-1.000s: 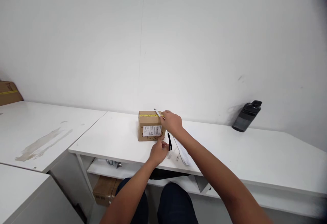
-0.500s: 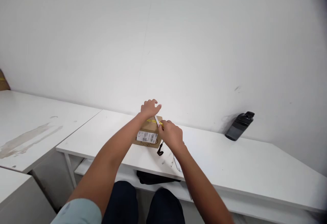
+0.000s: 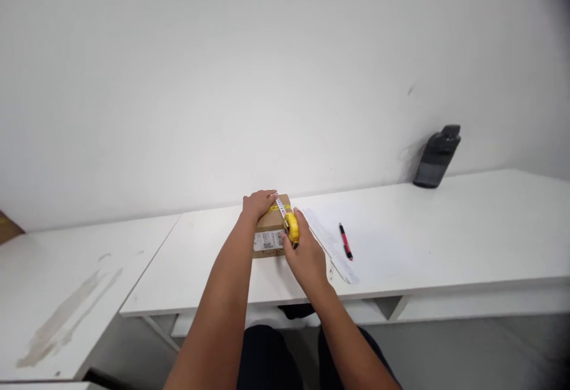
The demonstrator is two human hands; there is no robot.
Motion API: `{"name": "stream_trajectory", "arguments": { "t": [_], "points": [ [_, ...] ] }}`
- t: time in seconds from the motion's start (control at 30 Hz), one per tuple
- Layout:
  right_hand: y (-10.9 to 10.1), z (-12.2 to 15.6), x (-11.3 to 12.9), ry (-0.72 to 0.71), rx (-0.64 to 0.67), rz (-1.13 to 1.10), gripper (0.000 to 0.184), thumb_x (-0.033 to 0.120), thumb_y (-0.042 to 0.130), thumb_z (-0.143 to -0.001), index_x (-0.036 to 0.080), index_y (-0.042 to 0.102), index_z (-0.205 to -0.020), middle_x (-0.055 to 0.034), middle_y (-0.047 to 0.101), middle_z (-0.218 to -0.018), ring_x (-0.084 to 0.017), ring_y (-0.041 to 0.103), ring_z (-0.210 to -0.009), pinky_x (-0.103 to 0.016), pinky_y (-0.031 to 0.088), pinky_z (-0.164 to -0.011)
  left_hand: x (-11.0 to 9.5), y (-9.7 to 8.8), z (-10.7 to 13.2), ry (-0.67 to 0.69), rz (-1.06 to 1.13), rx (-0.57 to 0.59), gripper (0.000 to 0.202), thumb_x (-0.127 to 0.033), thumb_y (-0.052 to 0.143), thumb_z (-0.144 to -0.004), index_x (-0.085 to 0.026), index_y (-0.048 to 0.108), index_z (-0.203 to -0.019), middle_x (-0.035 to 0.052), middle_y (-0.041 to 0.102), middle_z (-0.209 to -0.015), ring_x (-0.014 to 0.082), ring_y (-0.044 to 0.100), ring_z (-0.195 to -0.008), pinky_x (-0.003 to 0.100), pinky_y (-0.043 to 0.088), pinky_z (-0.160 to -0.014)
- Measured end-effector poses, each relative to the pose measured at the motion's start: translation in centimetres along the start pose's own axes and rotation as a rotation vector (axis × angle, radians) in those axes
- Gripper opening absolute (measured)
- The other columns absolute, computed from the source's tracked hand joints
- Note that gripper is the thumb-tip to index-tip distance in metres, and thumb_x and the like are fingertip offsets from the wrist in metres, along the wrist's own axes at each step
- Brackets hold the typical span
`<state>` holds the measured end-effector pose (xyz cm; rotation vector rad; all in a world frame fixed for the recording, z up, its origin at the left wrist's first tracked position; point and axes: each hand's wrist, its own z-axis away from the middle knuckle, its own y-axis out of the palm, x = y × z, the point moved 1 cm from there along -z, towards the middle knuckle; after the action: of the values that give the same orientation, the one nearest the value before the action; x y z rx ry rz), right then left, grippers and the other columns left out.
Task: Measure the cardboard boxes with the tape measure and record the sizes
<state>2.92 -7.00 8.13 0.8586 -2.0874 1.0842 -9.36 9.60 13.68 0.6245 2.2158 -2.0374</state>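
A small cardboard box (image 3: 268, 221) with yellow tape across its top and a white printed label (image 3: 266, 240) on its front sits on the white table. My left hand (image 3: 258, 205) rests on the box's far left part, fingers closed over the back edge, thumb at the end of the white tape blade (image 3: 280, 205). In my right hand (image 3: 306, 253) is a yellow tape measure (image 3: 292, 226), held at the box's front right edge. Its blade runs over the box top between both hands.
Right of the box, a paper sheet (image 3: 327, 238) lies on the table (image 3: 392, 247), with a red and black pen (image 3: 346, 241) beyond it. A dark bottle (image 3: 437, 157) stands by the wall. Another stained table (image 3: 57, 313) adjoins on the left.
My view has turned to the right and tilted. My left hand has come down closer onto the box's far edge. The right hand has turned, so the yellow tape measure shows; paper and pen are now visible.
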Motion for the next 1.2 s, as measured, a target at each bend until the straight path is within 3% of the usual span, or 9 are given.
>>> {"name": "stream_trajectory", "arguments": {
  "t": [0.2,0.4,0.53,0.67,0.73,0.87,1.0,1.1,1.2],
  "points": [
    [1.7,0.1,-0.7,0.084,-0.08,-0.131,0.062,0.032,0.05,-0.093,0.023,0.038,-0.152,-0.0096,0.072,-0.116,-0.03,0.071,-0.094,-0.041,0.057,-0.073,-0.3,-0.4,-0.1,0.011,0.051,-0.005,0.045,-0.055,0.04,-0.093,-0.039,0.069,-0.124,-0.0014,0.066,-0.134,0.0304,0.06,-0.121,0.047,0.037,-0.106],
    [5.3,0.7,1.2,0.028,-0.259,-0.385,0.052,0.019,0.048,-0.088,0.024,0.055,-0.14,-0.0111,0.052,-0.146,-0.029,0.056,-0.128,-0.041,0.056,-0.093,0.5,-0.5,-1.4,0.016,0.24,0.033,0.041,-0.057,0.056,-0.085,-0.035,0.074,-0.115,-0.0006,0.07,-0.128,0.0297,0.062,-0.115,0.043,0.043,-0.101],
    [7.6,2.9,2.6,0.061,-0.291,-0.618,0.064,0.016,0.05,-0.087,0.027,0.041,-0.149,-0.013,0.03,-0.159,-0.025,0.06,-0.121,-0.034,0.06,-0.08,0.9,-0.2,-2.2,0.067,0.337,0.023,0.043,-0.058,0.06,-0.083,-0.032,0.075,-0.113,0.0013,0.073,-0.12,0.0275,0.065,-0.11,0.039,0.049,-0.096],
    [9.0,6.7,1.4,0.074,-0.247,-0.697,0.074,0.017,0.053,-0.088,0.033,0.026,-0.155,-0.0147,0.038,-0.154,-0.017,0.068,-0.085,-0.032,0.059,-0.068,0.6,0.1,-2.3,0.045,0.389,0.045,0.048,-0.059,0.063,-0.08,-0.028,0.075,-0.114,0.0038,0.073,-0.119,0.0274,0.066,-0.106,0.038,0.052,-0.092],
    [9.0,7.6,0.4,0.066,-0.241,-0.67,0.076,0.018,0.053,-0.089,0.032,0.021,-0.156,-0.0155,0.043,-0.15,-0.016,0.067,-0.08,-0.032,0.059,-0.065,0.2,0.2,-2.1,0.028,0.449,0.096,0.05,-0.06,0.063,-0.08,-0.027,0.074,-0.116,0.0042,0.073,-0.118,0.0267,0.067,-0.101,0.038,0.053,-0.089],
    [7.7,5.3,-0.2,-0.019,-0.28,-0.544,0.077,0.026,0.059,-0.091,0.026,0.019,-0.157,-0.0163,0.053,-0.141,-0.022,0.068,-0.09,-0.037,0.059,-0.075,-0.5,0.3,-1.7,-0.021,0.524,0.151,0.054,-0.061,0.062,-0.081,-0.024,0.072,-0.118,0.0054,0.073,-0.114,0.0258,0.068,-0.094,0.038,0.055,-0.085],
    [6.7,1.2,0.7,-0.109,-0.223,-0.304,0.056,0.032,0.066,-0.088,0.024,0.05,-0.141,-0.0115,0.07,-0.109,-0.029,0.067,-0.095,-0.042,0.056,-0.081,-0.8,0.0,-1.6,-0.003,0.466,0.139,0.053,-0.061,0.062,-0.081,-0.025,0.072,-0.119,0.0049,0.071,-0.12,0.0269,0.066,-0.104,0.039,0.052,-0.091],
    [6.7,-0.1,1.4,-0.034,-0.252,-0.349,0.046,0.039,0.072,-0.083,0.021,0.061,-0.124,-0.0101,0.073,-0.099,-0.028,0.07,-0.087,-0.04,0.056,-0.077,-0.7,-0.2,-1.7,0.015,0.41,0.14,0.055,-0.062,0.062,-0.081,-0.024,0.072,-0.12,0.0058,0.07,-0.125,0.0277,0.064,-0.109,0.039,0.049,-0.097],
    [6.6,0.2,1.8,0.124,-0.277,-0.554,0.054,0.048,0.073,-0.081,0.015,0.057,-0.121,-0.0095,0.074,-0.092,-0.023,0.07,-0.069,-0.035,0.056,-0.066,-0.9,-0.4,-1.7,0.045,0.397,0.157,0.059,-0.063,0.06,-0.082,-0.023,0.07,-0.123,0.0066,0.071,-0.12,0.0267,0.065,-0.105,0.039,0.048,-0.098]
  ]
}}
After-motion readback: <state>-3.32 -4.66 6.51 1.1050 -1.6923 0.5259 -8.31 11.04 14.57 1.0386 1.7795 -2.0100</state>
